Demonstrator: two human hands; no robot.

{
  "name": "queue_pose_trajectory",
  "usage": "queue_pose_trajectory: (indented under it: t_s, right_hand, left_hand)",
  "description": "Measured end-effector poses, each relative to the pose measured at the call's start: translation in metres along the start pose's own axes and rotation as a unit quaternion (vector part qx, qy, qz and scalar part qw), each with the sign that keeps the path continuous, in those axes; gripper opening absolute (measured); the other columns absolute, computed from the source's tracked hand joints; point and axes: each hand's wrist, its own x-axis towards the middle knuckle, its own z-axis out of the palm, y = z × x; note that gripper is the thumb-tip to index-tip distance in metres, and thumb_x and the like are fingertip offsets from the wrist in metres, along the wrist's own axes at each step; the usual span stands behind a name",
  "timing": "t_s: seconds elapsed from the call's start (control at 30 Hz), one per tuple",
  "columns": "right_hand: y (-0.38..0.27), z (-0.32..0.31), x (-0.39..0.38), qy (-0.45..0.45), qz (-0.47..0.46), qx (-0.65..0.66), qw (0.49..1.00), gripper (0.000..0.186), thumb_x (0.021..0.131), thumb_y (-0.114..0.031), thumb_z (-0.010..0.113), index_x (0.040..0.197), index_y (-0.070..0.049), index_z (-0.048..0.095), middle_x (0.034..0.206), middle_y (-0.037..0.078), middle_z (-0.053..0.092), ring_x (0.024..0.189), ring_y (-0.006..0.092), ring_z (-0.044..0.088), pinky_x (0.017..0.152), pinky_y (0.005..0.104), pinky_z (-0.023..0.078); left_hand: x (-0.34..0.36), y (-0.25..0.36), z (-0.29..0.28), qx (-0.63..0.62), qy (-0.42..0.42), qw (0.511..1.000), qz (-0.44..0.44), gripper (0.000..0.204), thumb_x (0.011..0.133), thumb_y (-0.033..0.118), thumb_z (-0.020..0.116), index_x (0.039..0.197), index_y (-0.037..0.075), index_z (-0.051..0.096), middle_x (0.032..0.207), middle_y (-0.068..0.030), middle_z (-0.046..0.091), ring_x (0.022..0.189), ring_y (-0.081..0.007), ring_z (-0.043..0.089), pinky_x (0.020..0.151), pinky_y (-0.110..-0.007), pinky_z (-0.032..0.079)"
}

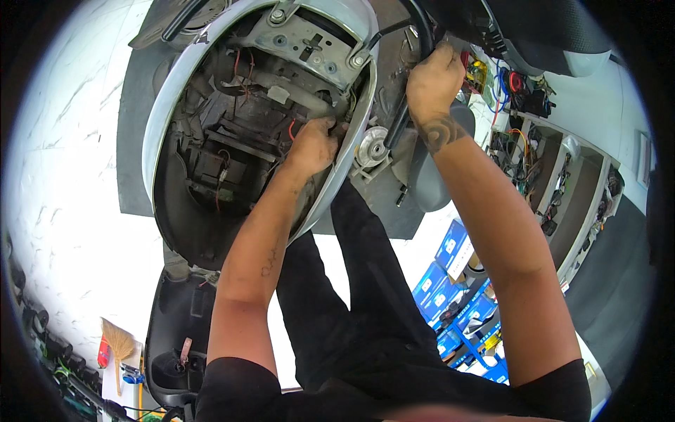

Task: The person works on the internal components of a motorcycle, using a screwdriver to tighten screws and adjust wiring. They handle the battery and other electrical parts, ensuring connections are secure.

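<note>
My left hand [313,148] is curled low inside the pale grey body shell [159,141] of what looks like a scooter, at its inner right edge near a red wire [292,129]; what its fingers grip is hidden. Above it is a metal bracket plate [306,43] with bolts; wiring and a dark frame fill the cavity. My right hand [434,79] is closed round a black bar [422,28] outside the shell, at upper right. Beside that bar sits a round metal fitting [374,148] on a small bracket.
A black plastic part [176,309] lies at lower left, near a straw broom [117,341] and a red cylinder [104,349]. At right stand cluttered shelves [583,197], blue boxes [453,246] and tangled cables [517,95]. A dark seat-like part [534,28] is at upper right.
</note>
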Motion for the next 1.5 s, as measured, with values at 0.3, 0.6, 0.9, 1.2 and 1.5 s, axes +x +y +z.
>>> queue_pose_trajectory:
  t_s: [0.3,0.6,0.9,1.2,1.5]
  right_hand:
    - [-0.002,-0.003,-0.001,0.037,-0.110,-0.068,0.991,0.011,0.080,-0.003,0.062,0.087,0.002,0.056,0.087,0.029,0.065,0.078,0.0522,0.064,0.071,0.0574,0.052]
    - [0.043,0.010,0.011,0.043,-0.205,-0.148,0.967,0.006,0.085,-0.003,0.055,0.088,0.001,0.058,0.087,0.025,0.066,0.079,0.0487,0.064,0.071,0.0547,0.050]
    - [0.023,0.002,0.010,0.055,-0.190,-0.104,0.975,0.014,0.081,-0.007,0.063,0.088,0.004,0.058,0.084,0.027,0.066,0.077,0.0516,0.064,0.073,0.0571,0.052]
    - [0.029,0.009,0.014,0.057,-0.160,-0.081,0.982,0.010,0.082,-0.005,0.059,0.085,0.004,0.059,0.086,0.029,0.067,0.080,0.0519,0.065,0.075,0.0569,0.052]
    - [0.034,0.007,0.018,0.020,-0.137,-0.027,0.990,0.009,0.081,-0.002,0.057,0.086,0.005,0.060,0.088,0.030,0.068,0.081,0.0529,0.064,0.077,0.0580,0.052]
  left_hand:
    - [-0.005,0.052,0.004,-0.118,0.160,0.979,-0.038,0.025,0.101,0.017,0.074,0.111,-0.005,0.077,0.099,-0.0161,0.079,0.088,-0.0194,0.070,0.086,-0.033,0.054]
    - [-0.005,0.039,0.014,-0.223,0.162,0.961,-0.024,0.020,0.095,0.014,0.078,0.107,-0.001,0.077,0.096,-0.0190,0.078,0.088,-0.0285,0.074,0.084,-0.035,0.055]
    - [-0.097,-0.047,-0.064,-0.041,0.028,0.982,-0.185,0.050,0.082,-0.009,0.062,0.131,-0.007,0.065,0.127,-0.0212,0.073,0.114,-0.0267,0.071,0.103,-0.035,0.053]
    - [-0.074,-0.061,-0.023,0.164,-0.084,0.979,-0.091,0.062,0.088,0.014,0.074,0.146,0.001,0.055,0.144,-0.0278,0.061,0.131,-0.0444,0.060,0.112,-0.047,0.049]
    - [-0.094,-0.060,-0.006,0.304,-0.010,0.951,0.054,0.042,0.090,0.005,0.061,0.132,0.003,0.064,0.144,-0.0203,0.062,0.113,-0.0405,0.070,0.094,-0.048,0.059]
